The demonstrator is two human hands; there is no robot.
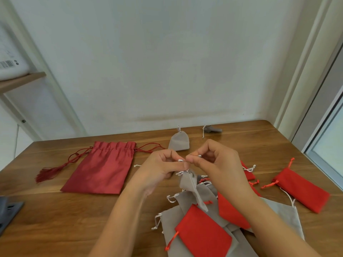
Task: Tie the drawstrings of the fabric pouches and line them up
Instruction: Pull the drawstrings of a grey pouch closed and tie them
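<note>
Head: small grey pouch (191,184), white drawstrings (182,172)

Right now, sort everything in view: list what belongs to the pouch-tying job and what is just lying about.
Job: small grey pouch, its white drawstring pinched by left hand and right hand; heap of pouches; dark red pouch; tied grey pouch at the back.
Lying about: white box on the shelf; dark grey object at left.
</note>
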